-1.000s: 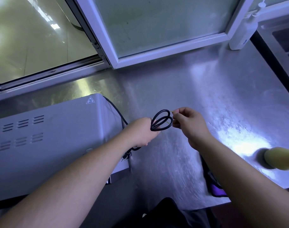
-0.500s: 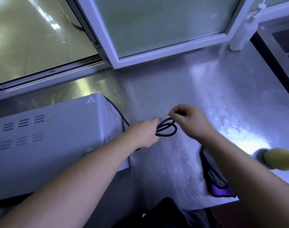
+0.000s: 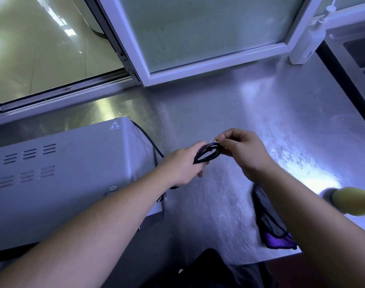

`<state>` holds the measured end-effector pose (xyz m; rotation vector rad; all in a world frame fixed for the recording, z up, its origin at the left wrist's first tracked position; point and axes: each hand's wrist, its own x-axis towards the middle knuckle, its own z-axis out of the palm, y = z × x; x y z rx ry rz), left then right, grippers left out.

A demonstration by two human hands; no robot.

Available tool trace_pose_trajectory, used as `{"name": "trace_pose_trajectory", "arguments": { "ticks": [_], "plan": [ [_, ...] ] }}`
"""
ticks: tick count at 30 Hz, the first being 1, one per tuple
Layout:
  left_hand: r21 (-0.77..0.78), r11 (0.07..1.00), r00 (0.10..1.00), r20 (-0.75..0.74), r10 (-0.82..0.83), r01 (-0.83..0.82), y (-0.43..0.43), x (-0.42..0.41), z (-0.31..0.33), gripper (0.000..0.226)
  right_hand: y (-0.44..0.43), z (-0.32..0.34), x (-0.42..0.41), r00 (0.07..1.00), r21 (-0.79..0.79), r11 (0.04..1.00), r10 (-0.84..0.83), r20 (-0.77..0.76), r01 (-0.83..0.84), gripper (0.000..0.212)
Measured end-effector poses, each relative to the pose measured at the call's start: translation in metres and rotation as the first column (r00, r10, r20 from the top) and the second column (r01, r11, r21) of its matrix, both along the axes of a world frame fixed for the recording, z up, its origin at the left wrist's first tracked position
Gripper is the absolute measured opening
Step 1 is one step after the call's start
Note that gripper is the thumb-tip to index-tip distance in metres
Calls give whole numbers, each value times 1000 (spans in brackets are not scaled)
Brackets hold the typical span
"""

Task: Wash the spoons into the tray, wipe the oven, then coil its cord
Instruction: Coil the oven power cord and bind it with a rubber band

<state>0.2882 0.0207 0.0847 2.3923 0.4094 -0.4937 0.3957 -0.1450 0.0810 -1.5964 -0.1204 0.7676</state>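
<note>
A coiled black cord (image 3: 208,153) hangs above the middle of the steel counter (image 3: 271,121), gripped by the left hand (image 3: 185,165). The right hand (image 3: 241,150) pinches the coil's end. A grey oven (image 3: 63,173) sits at the counter's left edge.

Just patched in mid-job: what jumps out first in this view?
Mid-frame, above the steel counter, the left hand holds a small black cord coil while the right hand pinches at its far end. The grey oven fills the left side, and a purple cloth lies at the counter's near edge.
</note>
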Motion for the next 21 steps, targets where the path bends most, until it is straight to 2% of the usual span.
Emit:
{"name": "trace_pose_trajectory", "arguments": {
  "ticks": [2,7,12,16,18,21],
  "plan": [
    [-28,1000,1000,3,8,-8,1,1,-1,25,0,-1,2,998,-6,998,-66,-10,65,12],
    [-181,982,998,-35,56,-61,7,2,2,37,0,-7,-1,979,-84,976,-204,-19,202,13],
    [-218,967,990,-71,123,-136,10,6,1,45,5,-8,-12,983,-26,992,-123,-136,120,14],
    [-227,963,989,-46,138,-145,9,7,2,18,9,-6,-19,978,52,997,-38,-205,50,15],
    [-221,963,988,-36,153,-157,8,6,2,15,9,-6,-19,967,80,995,-39,-252,61,14],
    [-222,962,987,-63,148,-159,8,5,4,16,7,-8,-13,958,43,997,-53,-280,68,12]
  ]
}}
